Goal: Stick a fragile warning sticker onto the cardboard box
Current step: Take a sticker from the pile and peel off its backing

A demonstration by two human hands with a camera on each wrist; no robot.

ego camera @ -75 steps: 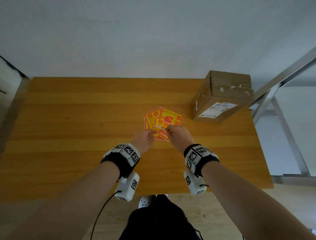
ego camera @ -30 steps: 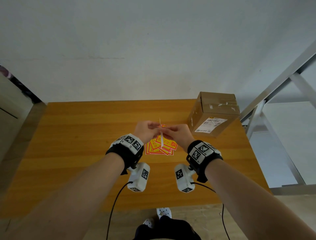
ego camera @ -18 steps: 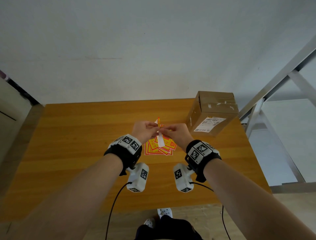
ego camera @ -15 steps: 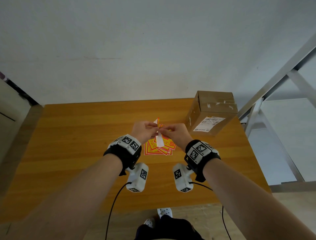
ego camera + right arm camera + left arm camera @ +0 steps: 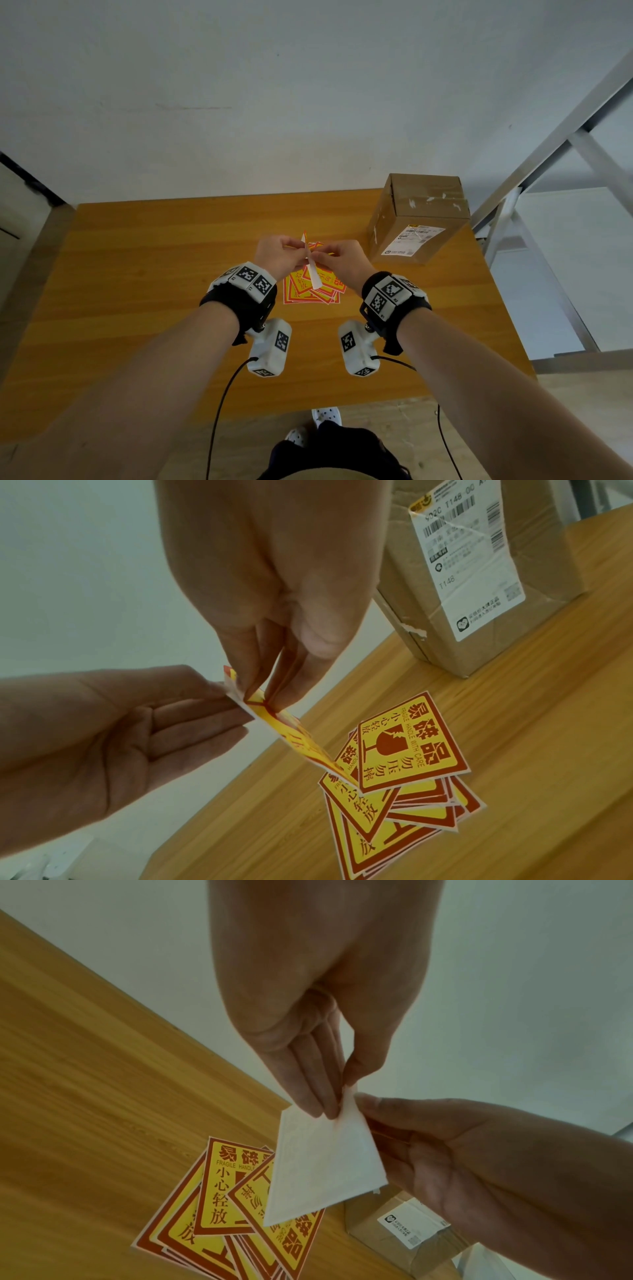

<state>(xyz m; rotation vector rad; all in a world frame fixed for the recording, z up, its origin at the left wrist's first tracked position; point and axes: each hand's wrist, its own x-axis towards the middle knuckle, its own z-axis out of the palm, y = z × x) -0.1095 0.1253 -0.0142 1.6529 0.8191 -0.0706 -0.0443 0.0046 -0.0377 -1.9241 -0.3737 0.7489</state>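
Yellow-and-red sticker held on edge above the worktop, over the loose pile of the same stickers. Left hand pinches one side near the top corner, white backing facing it; right hand pinches the printed side at that corner, fingertips working the layers apart. Judged step: starting the peel. Box stands at the far right of the worktop, well apart from the hands; no fragile sticker visible on it yet. Risks from here: the corner may tear or crease if pulled sharply against a stiff backing; the freed film, being thin, may curl and stick to itself or to a finger; if lowered adhesive-side down it could catch the pile below. On the box, laying it over the shipping label or the torn tape remnants would give poor hold and wrinkles.
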